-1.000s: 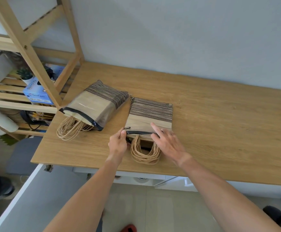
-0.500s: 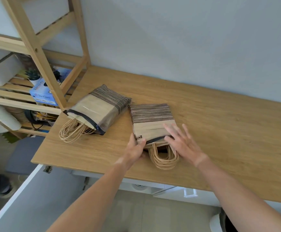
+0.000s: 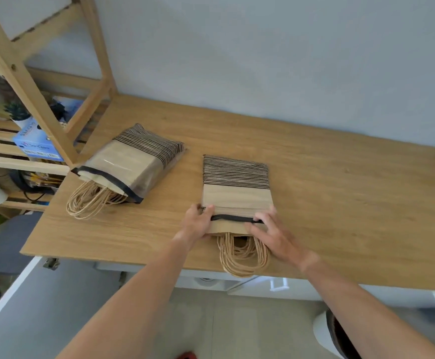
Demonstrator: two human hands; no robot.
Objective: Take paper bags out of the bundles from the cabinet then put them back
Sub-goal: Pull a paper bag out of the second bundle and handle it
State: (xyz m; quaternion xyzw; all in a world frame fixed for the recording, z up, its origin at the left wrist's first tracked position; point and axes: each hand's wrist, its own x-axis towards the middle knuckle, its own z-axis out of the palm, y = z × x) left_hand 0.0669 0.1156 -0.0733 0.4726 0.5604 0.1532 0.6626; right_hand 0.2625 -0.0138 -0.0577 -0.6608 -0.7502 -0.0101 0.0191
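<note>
We have a single head-worn view, wide-angle, looking forward and down from above the near edge of the wooden surface [image 3: 340, 203]. It faces the grey wall [image 3: 263, 60], close enough that both forearms reach in from the bottom; a wooden shelf [image 3: 29, 81] fills the left edge.

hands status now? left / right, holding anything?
Left hand: shut, pinching the near left corner of the striped brown paper-bag bundle in clear wrap.
Right hand: open, fingers spread flat on the same bundle's black-edged opening.
</note>
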